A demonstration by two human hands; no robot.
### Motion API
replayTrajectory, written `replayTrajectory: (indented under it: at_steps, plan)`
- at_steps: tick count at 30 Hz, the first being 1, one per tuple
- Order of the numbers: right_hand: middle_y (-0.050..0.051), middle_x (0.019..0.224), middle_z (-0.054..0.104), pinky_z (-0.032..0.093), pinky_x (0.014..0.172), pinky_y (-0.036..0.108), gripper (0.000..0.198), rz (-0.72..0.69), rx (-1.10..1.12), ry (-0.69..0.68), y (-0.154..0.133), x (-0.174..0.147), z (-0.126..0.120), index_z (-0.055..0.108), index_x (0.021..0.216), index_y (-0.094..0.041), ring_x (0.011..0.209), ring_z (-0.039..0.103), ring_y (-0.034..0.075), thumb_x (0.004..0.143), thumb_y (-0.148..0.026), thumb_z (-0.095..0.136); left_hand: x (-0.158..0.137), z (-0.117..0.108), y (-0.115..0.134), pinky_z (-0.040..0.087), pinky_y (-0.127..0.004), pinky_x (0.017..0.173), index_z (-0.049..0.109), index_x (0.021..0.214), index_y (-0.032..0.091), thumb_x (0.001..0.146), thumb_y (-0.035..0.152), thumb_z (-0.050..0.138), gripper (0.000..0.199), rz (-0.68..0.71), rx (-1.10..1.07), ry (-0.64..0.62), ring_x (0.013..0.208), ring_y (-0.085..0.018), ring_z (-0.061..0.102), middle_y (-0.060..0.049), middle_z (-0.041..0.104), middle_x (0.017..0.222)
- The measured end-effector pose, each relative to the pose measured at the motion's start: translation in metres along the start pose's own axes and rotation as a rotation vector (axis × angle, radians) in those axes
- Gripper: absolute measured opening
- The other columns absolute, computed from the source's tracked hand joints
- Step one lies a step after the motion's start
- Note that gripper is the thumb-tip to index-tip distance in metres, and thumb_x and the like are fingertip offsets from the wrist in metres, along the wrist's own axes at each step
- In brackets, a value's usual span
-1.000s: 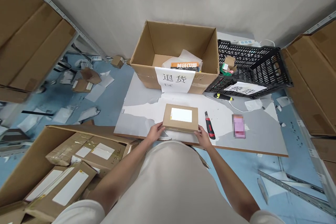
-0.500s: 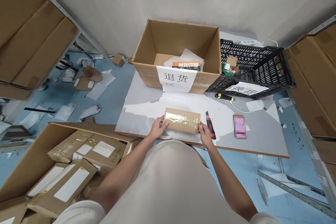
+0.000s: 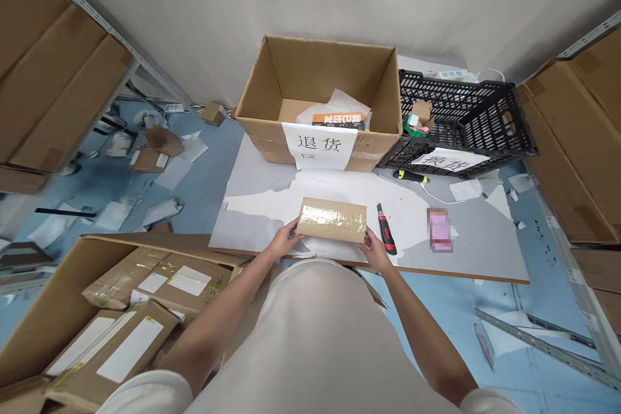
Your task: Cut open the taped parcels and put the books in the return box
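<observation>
White shirt [image 3: 310,330] nearest. Lower left, big open carton [image 3: 51,310] of taped parcels [image 3: 130,349], white labels on top. Left hand [image 3: 284,239] clamped on left end of taped box [image 3: 332,220]; right hand [image 3: 373,250] clamped on its right end, near the lower corner. Box is at worktop [image 3: 250,229] front, between both hands, taped side up, tape shiny; cannot tell if resting or slightly lifted. Right of it, just beside: red-black cutter [image 3: 386,231], blade pointing away. Further right, pixelated pink item [image 3: 440,230]. Farther back, yellow-black cutter [image 3: 411,176] near a white cable [image 3: 439,198]. Behind: tall carton [image 3: 371,152], paper sign [image 3: 320,144] on front, orange-black pack [image 3: 338,119] inside. Right of it, black crate [image 3: 466,94] with small boxes [image 3: 421,118] inside. Pale wall [image 3: 233,6] last.
</observation>
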State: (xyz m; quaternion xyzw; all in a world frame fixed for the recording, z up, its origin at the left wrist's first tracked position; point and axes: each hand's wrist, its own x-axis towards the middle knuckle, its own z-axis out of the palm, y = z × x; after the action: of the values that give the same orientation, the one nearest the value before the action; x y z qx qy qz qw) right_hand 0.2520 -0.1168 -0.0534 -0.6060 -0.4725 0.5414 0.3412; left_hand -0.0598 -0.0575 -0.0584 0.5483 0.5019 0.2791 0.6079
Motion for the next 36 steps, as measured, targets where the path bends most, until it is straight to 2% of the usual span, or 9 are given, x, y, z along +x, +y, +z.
replayTrajectory:
  at_steps: [5, 10, 13, 18, 21, 24, 28, 31, 36]
  plan:
    - [0.009, 0.126, 0.058, 0.046, 0.093, 0.038, 0.056, -0.030, -0.018, 0.058, -0.017, 0.006, -0.006, 0.045, 0.132, -0.022, 0.110, 0.057, 0.023, 0.080, -0.039, 0.055, 0.004, 0.001, 0.016, 0.038, -0.043, 0.102, 0.052, 0.126, 0.015, 0.067, 0.050, 0.069, 0.070, -0.055, -0.038, 0.089, 0.117, -0.028, 0.053, -0.012, 0.057, 0.127]
    - [0.009, 0.092, 0.069, 0.048, 0.079, 0.038, 0.044, 0.070, -0.280, 0.300, -0.031, 0.023, -0.014, 0.060, 0.107, -0.018, 0.085, 0.063, 0.023, 0.083, -0.053, 0.044, 0.019, 0.000, 0.022, 0.048, -0.040, 0.090, 0.054, 0.119, 0.013, 0.061, 0.053, 0.072, 0.073, -0.099, -0.088, 0.197, 0.101, -0.024, 0.061, -0.015, 0.064, 0.113]
    - [0.008, 0.083, 0.069, 0.047, 0.076, 0.037, 0.043, 0.128, -0.384, 0.335, -0.030, 0.037, -0.012, 0.064, 0.093, -0.021, 0.078, 0.063, 0.023, 0.084, -0.055, 0.040, 0.031, 0.002, 0.016, 0.050, -0.040, 0.085, 0.060, 0.108, 0.013, 0.064, 0.058, 0.066, 0.063, -0.146, -0.080, 0.213, 0.096, -0.024, 0.063, -0.014, 0.066, 0.106]
    - [0.008, 0.099, 0.069, 0.047, 0.084, 0.037, 0.036, 0.122, -0.314, 0.252, -0.019, 0.047, -0.006, 0.064, 0.102, -0.021, 0.092, 0.064, 0.023, 0.084, -0.045, 0.045, 0.039, 0.006, 0.002, 0.047, -0.041, 0.092, 0.063, 0.106, 0.012, 0.066, 0.057, 0.064, 0.060, -0.146, -0.076, 0.189, 0.105, -0.027, 0.059, -0.013, 0.065, 0.113]
    - [0.007, 0.111, 0.067, 0.047, 0.089, 0.037, 0.037, 0.107, -0.256, 0.213, -0.008, 0.041, -0.007, 0.062, 0.109, -0.020, 0.100, 0.063, 0.021, 0.085, -0.040, 0.042, 0.032, 0.005, -0.006, 0.044, -0.041, 0.096, 0.060, 0.115, 0.014, 0.070, 0.053, 0.060, 0.059, -0.146, -0.080, 0.179, 0.112, -0.026, 0.056, -0.012, 0.060, 0.123]
    - [0.009, 0.114, 0.066, 0.049, 0.090, 0.039, 0.037, 0.094, -0.130, 0.176, 0.005, 0.029, -0.009, 0.059, 0.114, -0.019, 0.102, 0.063, 0.021, 0.084, -0.033, 0.043, 0.021, 0.003, -0.016, 0.046, -0.045, 0.093, 0.058, 0.117, 0.014, 0.076, 0.051, 0.051, 0.056, -0.181, -0.088, 0.169, 0.109, -0.027, 0.058, -0.013, 0.060, 0.122]
    - [0.008, 0.116, 0.065, 0.050, 0.089, 0.042, 0.044, 0.088, -0.132, 0.077, 0.015, 0.010, -0.011, 0.056, 0.119, -0.022, 0.094, 0.066, 0.021, 0.075, -0.020, 0.050, 0.005, 0.003, -0.023, 0.044, -0.046, 0.096, 0.061, 0.112, 0.012, 0.065, 0.043, 0.065, 0.057, -0.210, -0.085, 0.127, 0.107, -0.028, 0.060, -0.015, 0.063, 0.118]
    - [0.006, 0.123, 0.061, 0.049, 0.091, 0.041, 0.056, 0.089, -0.173, 0.002, 0.014, 0.001, -0.007, 0.050, 0.126, -0.025, 0.099, 0.065, 0.022, 0.071, -0.017, 0.056, -0.003, 0.007, -0.024, 0.043, -0.045, 0.099, 0.060, 0.114, 0.015, 0.055, 0.037, 0.074, 0.064, -0.203, -0.086, 0.091, 0.109, -0.028, 0.059, -0.012, 0.062, 0.120]
    - [0.008, 0.123, 0.061, 0.048, 0.093, 0.041, 0.057, 0.114, -0.128, 0.031, 0.012, -0.002, 0.003, 0.047, 0.128, -0.023, 0.106, 0.061, 0.023, 0.073, -0.023, 0.060, -0.006, 0.014, -0.021, 0.042, -0.045, 0.099, 0.059, 0.115, 0.017, 0.055, 0.046, 0.075, 0.069, -0.177, -0.100, 0.091, 0.110, -0.028, 0.058, -0.009, 0.063, 0.119]
